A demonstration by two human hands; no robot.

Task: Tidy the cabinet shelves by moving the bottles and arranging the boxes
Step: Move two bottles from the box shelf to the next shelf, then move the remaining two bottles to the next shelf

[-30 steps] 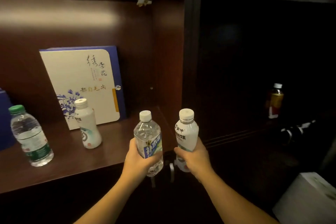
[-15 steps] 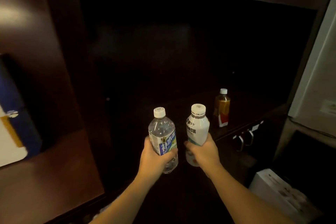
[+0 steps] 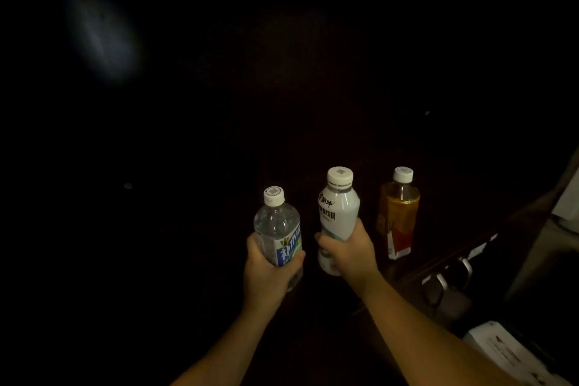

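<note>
Clear water bottle (image 3: 277, 233) gripped upright by left hand (image 3: 268, 273), lower centre | white drink bottle (image 3: 337, 216) gripped by right hand (image 3: 351, 255), just beside | amber bottle (image 3: 398, 215) stood right of them, near | cabinet handles (image 3: 451, 276) lower right | surroundings dark

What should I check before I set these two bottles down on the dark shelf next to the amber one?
1. Left hand grips clear water bottle: ok.
2. Right hand grips white bottle: ok.
3. Both caps on: ok.
4. Amber bottle stands upright, apart from white bottle: ok.
5. Free shelf space left of it: cannot tell, too dark.
6. Shelf edge position: cannot tell.
</note>
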